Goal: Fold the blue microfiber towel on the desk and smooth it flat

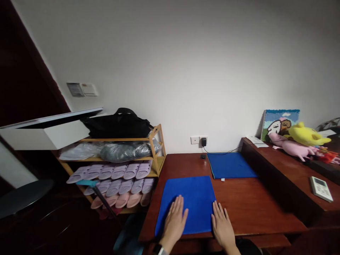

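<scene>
A blue cloth (198, 202) lies flat near the front of the brown wooden table (249, 202). My left hand (174, 218) rests palm down on the cloth's left half, fingers stretched out and thumb apart. At the cloth's right edge, my right hand (221, 223) lies flat, its fingers pointing away from me. Part of that hand appears to touch the bare wood. Neither hand grips anything. Further back on the table is a second blue cloth (232, 165), also flat.
A small white scrap (222, 180) lies by the far cloth. The plugged-in charger (204, 141) trails a cable rightward. A raised wooden surface at right bears plush toys (289, 147) and a remote control (321, 188). A slipper rack (156, 161) stands left, with a black bag (119, 125) on top.
</scene>
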